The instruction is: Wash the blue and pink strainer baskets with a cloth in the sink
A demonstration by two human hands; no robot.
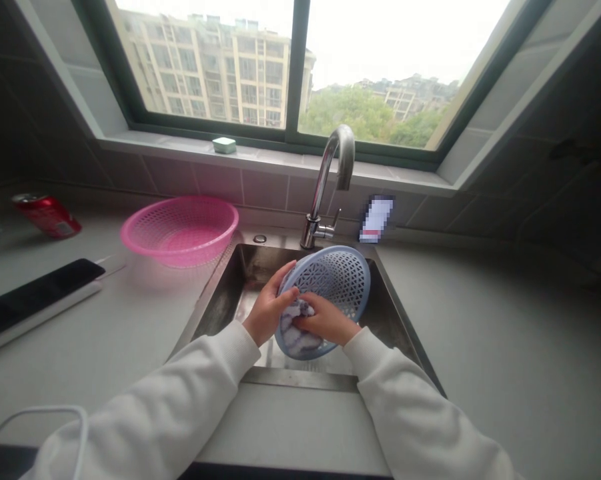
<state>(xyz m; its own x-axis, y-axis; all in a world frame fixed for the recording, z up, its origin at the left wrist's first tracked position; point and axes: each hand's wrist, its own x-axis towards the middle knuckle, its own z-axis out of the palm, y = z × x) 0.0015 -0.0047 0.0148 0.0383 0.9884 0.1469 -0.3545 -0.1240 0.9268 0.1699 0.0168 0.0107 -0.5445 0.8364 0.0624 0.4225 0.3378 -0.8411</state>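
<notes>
The left fingers point(284, 279) wrap the rim of a blue plastic strainer basket point(337, 283), tilted over the steel sink point(215, 300), while the right fingers point(313, 321) close on a wadded grey-white cloth point(294, 331) pressed against it. Beyond the fingers rises a chrome faucet point(330, 180); to their left, a pink basket point(180, 230) sits on the table point(105, 373).

A pale blue perforated plastic basket point(337, 283) tilts on edge above a stainless steel sink point(220, 300), gripped at its rim by the left hand point(269, 303). The right hand point(325, 319) presses a crumpled white-and-grey cloth point(295, 328) against the basket's lattice, the wad bunched near the lower rim between both hands.
</notes>
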